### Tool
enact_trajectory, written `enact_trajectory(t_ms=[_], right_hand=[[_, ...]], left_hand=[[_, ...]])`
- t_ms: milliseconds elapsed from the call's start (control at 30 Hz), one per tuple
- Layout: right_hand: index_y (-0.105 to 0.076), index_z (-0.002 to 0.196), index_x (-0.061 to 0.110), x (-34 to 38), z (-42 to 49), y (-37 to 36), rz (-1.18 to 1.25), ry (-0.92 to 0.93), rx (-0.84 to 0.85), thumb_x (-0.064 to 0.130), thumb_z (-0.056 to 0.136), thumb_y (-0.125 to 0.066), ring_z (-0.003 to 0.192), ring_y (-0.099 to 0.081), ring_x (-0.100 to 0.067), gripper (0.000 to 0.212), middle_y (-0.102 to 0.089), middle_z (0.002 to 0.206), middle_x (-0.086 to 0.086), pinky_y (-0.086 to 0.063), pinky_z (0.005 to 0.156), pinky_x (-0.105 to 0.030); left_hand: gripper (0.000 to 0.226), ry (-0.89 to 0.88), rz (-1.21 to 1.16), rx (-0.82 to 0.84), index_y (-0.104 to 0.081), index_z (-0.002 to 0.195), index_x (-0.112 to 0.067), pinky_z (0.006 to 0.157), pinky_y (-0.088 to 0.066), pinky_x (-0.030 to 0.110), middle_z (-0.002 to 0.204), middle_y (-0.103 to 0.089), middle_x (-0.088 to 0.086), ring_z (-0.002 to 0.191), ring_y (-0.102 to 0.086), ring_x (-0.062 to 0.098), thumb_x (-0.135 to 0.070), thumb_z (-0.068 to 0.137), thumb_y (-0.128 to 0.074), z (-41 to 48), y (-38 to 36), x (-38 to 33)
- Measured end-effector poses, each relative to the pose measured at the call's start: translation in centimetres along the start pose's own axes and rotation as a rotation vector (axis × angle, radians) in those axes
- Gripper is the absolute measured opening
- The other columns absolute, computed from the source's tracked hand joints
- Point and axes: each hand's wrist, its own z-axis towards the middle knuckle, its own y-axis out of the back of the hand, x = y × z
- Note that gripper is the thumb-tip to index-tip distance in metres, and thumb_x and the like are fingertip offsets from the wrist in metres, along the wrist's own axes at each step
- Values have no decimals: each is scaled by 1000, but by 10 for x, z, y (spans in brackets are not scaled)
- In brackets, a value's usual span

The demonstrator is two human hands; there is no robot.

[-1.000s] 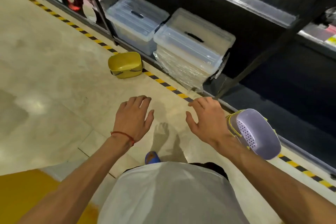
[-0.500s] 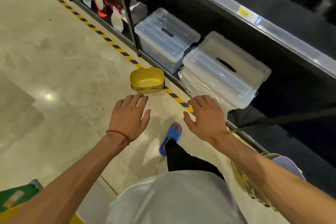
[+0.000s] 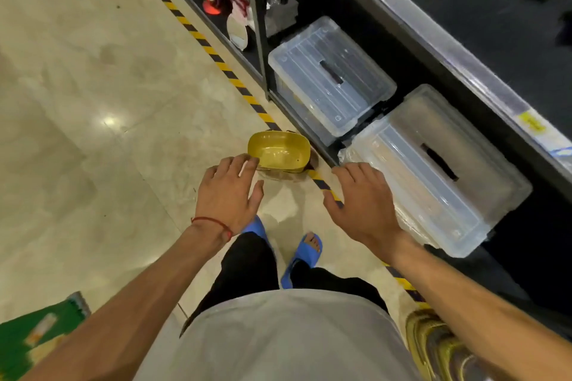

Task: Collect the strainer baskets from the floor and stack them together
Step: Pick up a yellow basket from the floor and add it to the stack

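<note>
The yellow strainer basket point(image 3: 280, 150) sits upright on the floor point(image 3: 93, 102), across the striped tape point(image 3: 216, 57), just beside the shelf base. Compared with half a second ago, it lies much closer to the hands. The left hand point(image 3: 229, 195) is flat with fingers straight and spread. Its fingertips now overlap the basket's near left rim, though contact cannot be confirmed. The right hand point(image 3: 362, 204) is likewise spread and holds nothing, hovering near a clear storage bin point(image 3: 433, 164). Both blue slippers point(image 3: 305, 254) now show, against one before. The stacked baskets point(image 3: 433, 346) remain at lower right under the right forearm, blurred.
</note>
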Motion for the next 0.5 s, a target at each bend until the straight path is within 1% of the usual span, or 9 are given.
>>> enact_trajectory(t_ms=[133,233,300,367,500], right_hand=[[-66,119,12,13,53,-17,-14,-46,64,45,91,-52,107,-59,-29,45,-67,114,-5,-47,92,-42],[-66,118,10,25,92,-32,56,-104,34,43,90,-55,108,-57,-30,44,-66,114,-6,-46,93,-44],[-65,120,12,32,118,-44,57,-164,56,44,90,-53,109,-55,-30,46,-65,115,-6,-45,92,-44],[-64,119,13,38,142,-61,38,-209,66,46,90,-51,107,-55,-29,46,-64,113,-5,-44,90,-42],[-68,110,14,40,177,-106,49,-290,74,45,88,-54,99,-58,-30,40,-67,106,-4,-45,83,-41]], left_hand=[[43,32,-34,51,-53,130,-19,85,-47,41,130,-56,2,112,-53,25,-42,94,-46,54,-14,40],[43,-8,-54,86,-53,128,-18,85,-47,40,129,-57,2,111,-54,25,-42,94,-44,97,-27,66],[42,-41,-57,113,-53,129,-19,86,-46,40,130,-56,1,111,-53,24,-42,95,-42,122,-39,83],[42,-74,-54,126,-53,129,-19,86,-45,39,129,-56,0,110,-52,24,-42,96,-41,144,-52,99],[41,-109,-64,141,-54,128,-18,84,-46,40,125,-58,2,107,-55,25,-41,96,-45,183,-90,126]])
